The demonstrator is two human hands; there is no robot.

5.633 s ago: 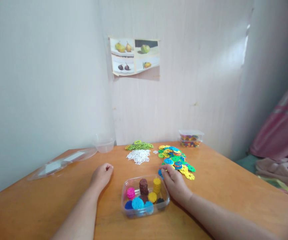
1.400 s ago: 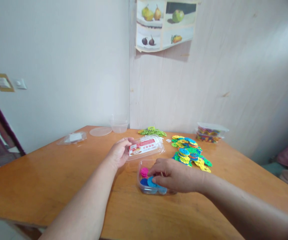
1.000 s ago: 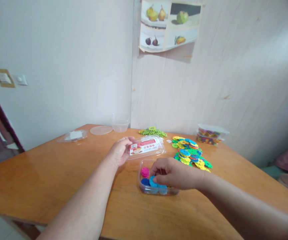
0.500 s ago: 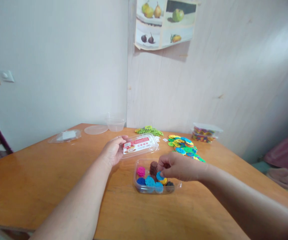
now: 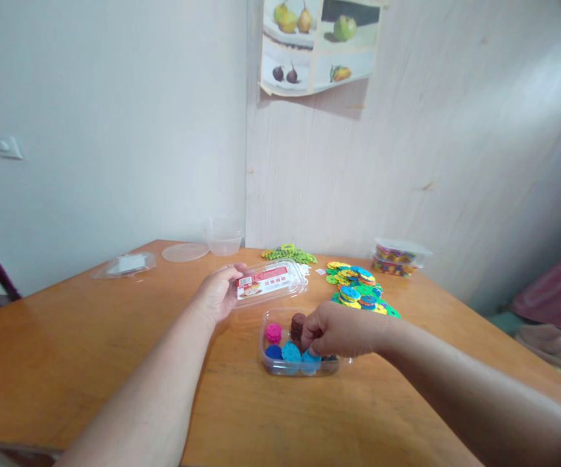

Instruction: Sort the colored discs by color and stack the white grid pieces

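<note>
My left hand (image 5: 219, 292) grips the near left edge of a clear plastic lid (image 5: 297, 275) with a red and white label, held tilted above the table. Below it stands a clear plastic box (image 5: 263, 350) holding small notched discs sorted by colour. Inside are a pink stack (image 5: 273, 333), a brown stack (image 5: 298, 322), dark blue discs (image 5: 274, 352) and light blue discs (image 5: 290, 352). My right hand (image 5: 338, 329) reaches into the box, thumb and finger pinched on a light blue disc (image 5: 312, 355) at the front. The fingers partly cover the box's right side and the black discs (image 5: 330, 364) there.
A pile of mixed coloured discs (image 5: 358, 285) lies behind my right hand. Farther back are a green pile (image 5: 287, 254), stacked lidded boxes (image 5: 399, 256), a clear tub (image 5: 224, 238), a round lid (image 5: 185, 251) and another clear lid (image 5: 129, 264) on the wooden table (image 5: 90, 363).
My right hand has moved down and slightly left with the light blue disc, bringing it to the front light blue discs. The left hand still holds the lid.
</note>
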